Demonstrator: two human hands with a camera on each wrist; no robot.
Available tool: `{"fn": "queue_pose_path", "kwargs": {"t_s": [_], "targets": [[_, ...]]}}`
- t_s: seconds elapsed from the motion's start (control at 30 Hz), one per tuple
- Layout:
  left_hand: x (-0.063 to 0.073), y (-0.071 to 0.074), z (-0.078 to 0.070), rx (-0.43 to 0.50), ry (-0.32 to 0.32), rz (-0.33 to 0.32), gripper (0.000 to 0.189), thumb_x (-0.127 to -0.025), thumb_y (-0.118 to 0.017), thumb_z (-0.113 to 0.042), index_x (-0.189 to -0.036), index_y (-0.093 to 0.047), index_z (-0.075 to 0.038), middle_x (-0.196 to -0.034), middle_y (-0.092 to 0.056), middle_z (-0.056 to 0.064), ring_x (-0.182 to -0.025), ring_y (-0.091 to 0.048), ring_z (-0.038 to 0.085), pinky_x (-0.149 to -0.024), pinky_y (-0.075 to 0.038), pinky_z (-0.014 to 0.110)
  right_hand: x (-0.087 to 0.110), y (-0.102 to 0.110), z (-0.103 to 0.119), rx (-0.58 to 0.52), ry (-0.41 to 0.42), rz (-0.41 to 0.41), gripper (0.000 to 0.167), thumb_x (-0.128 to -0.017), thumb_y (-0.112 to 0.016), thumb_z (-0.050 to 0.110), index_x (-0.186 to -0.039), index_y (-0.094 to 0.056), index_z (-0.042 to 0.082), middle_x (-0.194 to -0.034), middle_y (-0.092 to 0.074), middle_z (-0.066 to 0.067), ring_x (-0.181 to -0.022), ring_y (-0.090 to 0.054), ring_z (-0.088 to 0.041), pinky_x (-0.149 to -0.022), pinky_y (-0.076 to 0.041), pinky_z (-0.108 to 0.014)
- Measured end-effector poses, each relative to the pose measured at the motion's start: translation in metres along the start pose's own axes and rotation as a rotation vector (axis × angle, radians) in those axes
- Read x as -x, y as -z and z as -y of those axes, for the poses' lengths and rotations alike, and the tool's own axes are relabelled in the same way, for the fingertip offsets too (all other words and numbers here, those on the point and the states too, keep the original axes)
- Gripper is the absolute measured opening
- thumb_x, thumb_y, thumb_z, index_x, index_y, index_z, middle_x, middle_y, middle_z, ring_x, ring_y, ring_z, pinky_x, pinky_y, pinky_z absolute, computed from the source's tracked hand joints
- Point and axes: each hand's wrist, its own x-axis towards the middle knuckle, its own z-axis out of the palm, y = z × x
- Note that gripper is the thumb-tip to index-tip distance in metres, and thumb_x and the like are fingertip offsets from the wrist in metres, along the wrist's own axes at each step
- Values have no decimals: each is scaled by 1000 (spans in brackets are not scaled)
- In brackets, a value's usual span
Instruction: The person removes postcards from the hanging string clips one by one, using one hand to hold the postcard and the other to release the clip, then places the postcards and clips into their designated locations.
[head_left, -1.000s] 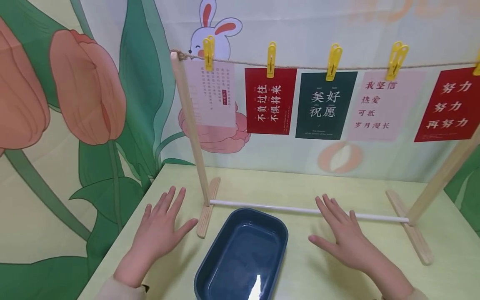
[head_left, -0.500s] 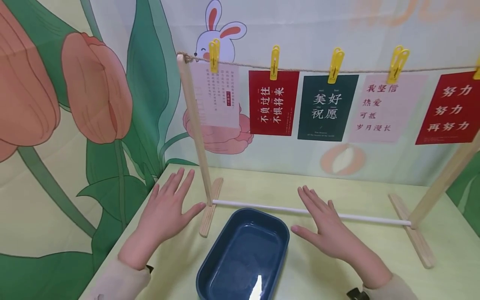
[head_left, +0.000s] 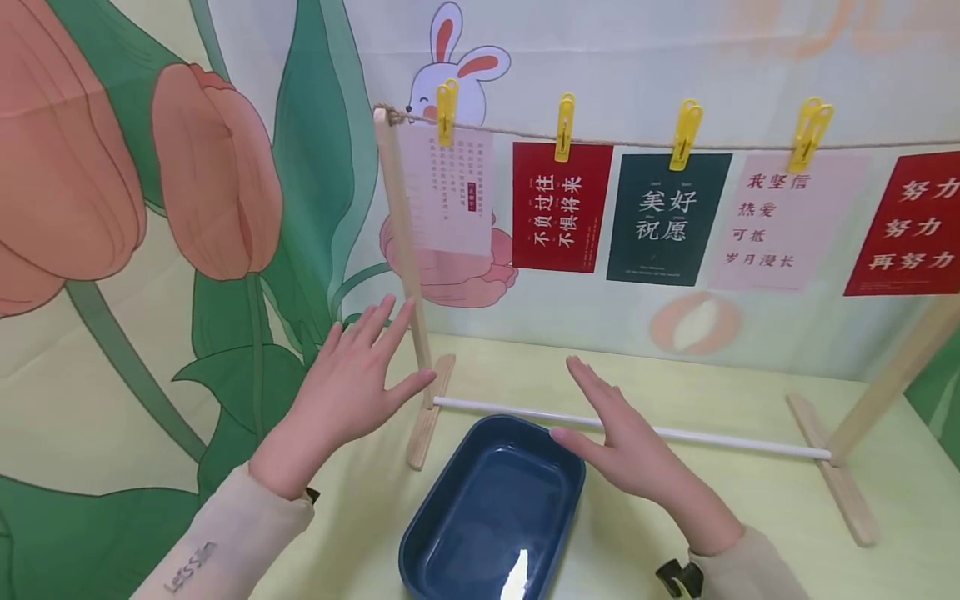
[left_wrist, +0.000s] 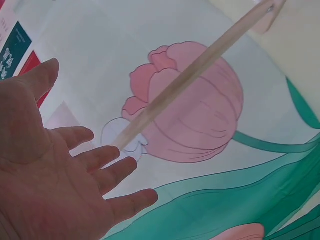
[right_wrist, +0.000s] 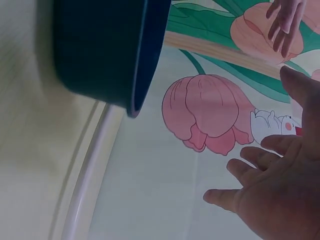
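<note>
My left hand [head_left: 348, 383] hovers at the left, by the rack's wooden post [head_left: 401, 250], with fingers spread and nothing held. Above the far right corner of a dark blue basin [head_left: 495, 508] floats my right hand [head_left: 630, 446], fingers extended and holding nothing. The left wrist view shows the left palm [left_wrist: 50, 175] bare, and in the right wrist view the right palm [right_wrist: 285, 195] is bare too. Behind the hands, a twine line holds a red card [head_left: 562, 208], a dark green card [head_left: 667, 221] and pale pink cards, each under a yellow clip [head_left: 686, 135].
A white rod [head_left: 712, 435] runs low between the rack's two wooden feet, behind the basin. The right wooden post [head_left: 892, 379] leans at the right edge. A printed cloth with tulips [head_left: 217, 175] and a rabbit hangs behind the pale yellow table [head_left: 750, 492].
Both hands have risen and reached farther forward; the right one has also moved left, over the basin's corner. The head view has shifted slightly left. The cards hang as before.
</note>
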Motion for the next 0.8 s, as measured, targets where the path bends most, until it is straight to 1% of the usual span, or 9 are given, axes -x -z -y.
{"fn": "queue_pose_path", "kwargs": {"t_s": [0.2, 0.33, 0.4, 0.5, 0.67, 0.8], "targets": [[-9, 16, -7, -5, -8, 17, 92, -102, -66, -54, -172, -20, -16, -176, -22, 19, -159, -29, 42, -124, -21, 70, -13, -7, 11, -42, -6, -4, 92, -101, -74, 42, -172, -21, 15, -177, -23, -7, -163, -22, -32, -129, -14, -62], [-15, 28, -14, -12, -19, 18, 94, -102, -67, -54, -173, -16, -18, -177, -21, 18, -159, -30, 43, -125, -19, 69, -22, -11, 19, -72, -22, -12, 92, -100, -73, 46, -172, -22, 19, -177, -24, -4, -163, -23, -32, -127, -22, -62], [-19, 35, -18, -18, -31, 5, 95, -102, -67, -54, -173, -16, -18, -176, -22, 18, -158, -31, 44, -125, -19, 69, -27, -13, 24, -92, -29, -19, 92, -99, -73, 47, -172, -23, 22, -177, -25, -4, -162, -25, -33, -125, -27, -64], [-24, 46, -23, -29, -56, -28, 93, -101, -69, -52, -172, -19, -17, -175, -25, 18, -154, -37, 46, -124, -22, 70, -35, -16, 30, -126, -28, -28, 90, -100, -72, 47, -172, -24, 23, -176, -27, -4, -162, -26, -33, -123, -30, -65], [-33, 60, -33, -40, -111, -104, 88, -101, -70, -49, -170, -28, -14, -172, -33, 17, -147, -47, 48, -122, -29, 69, -49, -18, 38, -182, -8, -34, 86, -101, -70, 46, -171, -25, 23, -176, -28, -3, -162, -27, -31, -124, -28, -66], [-41, 73, -41, -54, -161, -175, 84, -101, -72, -46, -168, -34, -12, -168, -40, 19, -145, -50, 46, -121, -34, 66, -59, -18, 45, -255, 2, -30, 85, -103, -68, 45, -172, -23, 22, -176, -28, -2, -161, -29, -29, -125, -29, -61]]}}
